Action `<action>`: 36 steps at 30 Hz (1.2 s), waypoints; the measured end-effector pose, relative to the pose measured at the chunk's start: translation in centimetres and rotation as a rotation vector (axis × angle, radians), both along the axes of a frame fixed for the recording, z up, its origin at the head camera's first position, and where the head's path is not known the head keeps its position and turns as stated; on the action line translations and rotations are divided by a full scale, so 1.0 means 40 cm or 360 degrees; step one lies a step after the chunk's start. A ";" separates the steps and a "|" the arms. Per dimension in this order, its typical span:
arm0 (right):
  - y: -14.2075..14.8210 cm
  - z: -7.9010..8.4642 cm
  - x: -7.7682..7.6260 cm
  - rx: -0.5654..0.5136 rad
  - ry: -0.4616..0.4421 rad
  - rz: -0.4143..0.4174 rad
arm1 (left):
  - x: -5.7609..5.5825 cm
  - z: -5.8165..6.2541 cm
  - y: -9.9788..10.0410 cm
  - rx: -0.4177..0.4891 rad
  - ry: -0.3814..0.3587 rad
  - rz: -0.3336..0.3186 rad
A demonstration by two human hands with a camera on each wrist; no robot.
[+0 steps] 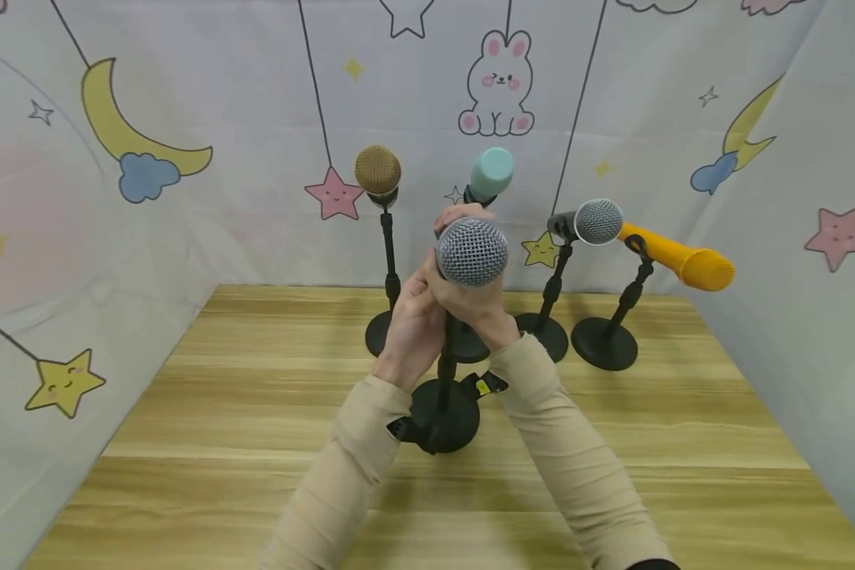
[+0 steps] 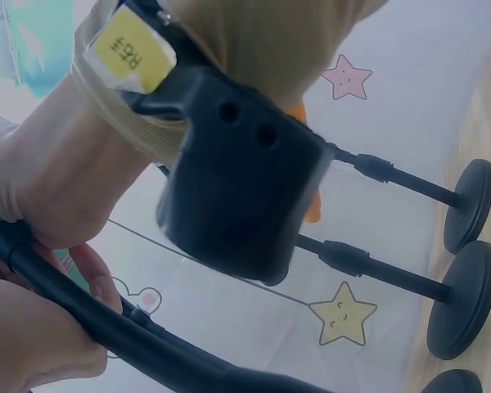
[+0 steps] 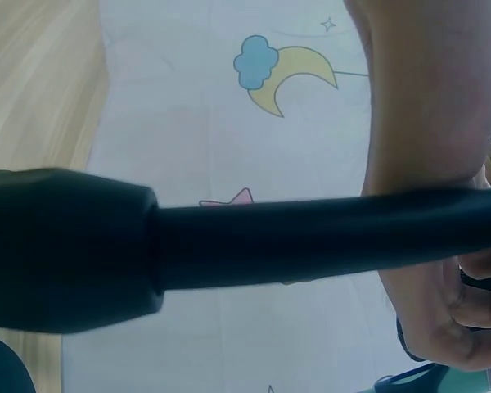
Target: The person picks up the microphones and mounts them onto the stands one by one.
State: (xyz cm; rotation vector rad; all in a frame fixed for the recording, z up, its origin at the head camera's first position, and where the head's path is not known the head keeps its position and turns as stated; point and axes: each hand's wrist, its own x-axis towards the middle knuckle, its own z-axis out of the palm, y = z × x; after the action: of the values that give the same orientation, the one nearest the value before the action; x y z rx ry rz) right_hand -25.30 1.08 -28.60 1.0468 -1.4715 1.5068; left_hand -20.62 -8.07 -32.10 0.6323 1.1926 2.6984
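A silver-mesh microphone [image 1: 473,252] is held up in the middle of the head view, its head toward me. My right hand [image 1: 479,305] grips its body just behind the mesh; some fingers show beyond it. Beside it, my left hand [image 1: 415,321] has its fingers curled at the top of the black microphone stand [image 1: 445,412], under the microphone. The stand's pole [image 3: 270,241] crosses the right wrist view, past the left hand [image 3: 430,319]. In the left wrist view both hands meet around the pole's upper end. The clip and much of the microphone body are hidden by the hands.
Behind stand a gold microphone [image 1: 378,170], a teal microphone [image 1: 492,172], another silver microphone [image 1: 598,222] and an orange microphone [image 1: 684,257], each on a black stand. The wooden table [image 1: 256,396] is bordered by printed cloth walls [image 1: 242,95].
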 end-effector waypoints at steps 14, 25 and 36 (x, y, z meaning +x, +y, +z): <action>0.002 0.009 -0.009 -0.0008 0.0145 0.0037 | -0.003 -0.007 0.008 0.0057 0.0046 0.0042; -0.002 0.010 -0.009 -0.0053 0.0156 0.0032 | -0.012 -0.017 0.014 0.0055 0.0027 0.0092; 0.008 0.015 -0.008 0.0047 0.0155 -0.0045 | 0.018 -0.030 0.011 -0.0026 -0.0119 0.0188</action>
State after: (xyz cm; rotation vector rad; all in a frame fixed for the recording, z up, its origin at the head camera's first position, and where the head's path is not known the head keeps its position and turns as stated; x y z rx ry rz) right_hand -25.63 1.41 -28.00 1.0973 -1.4387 1.3986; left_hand -19.89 -7.63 -33.32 0.4682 1.2701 2.7777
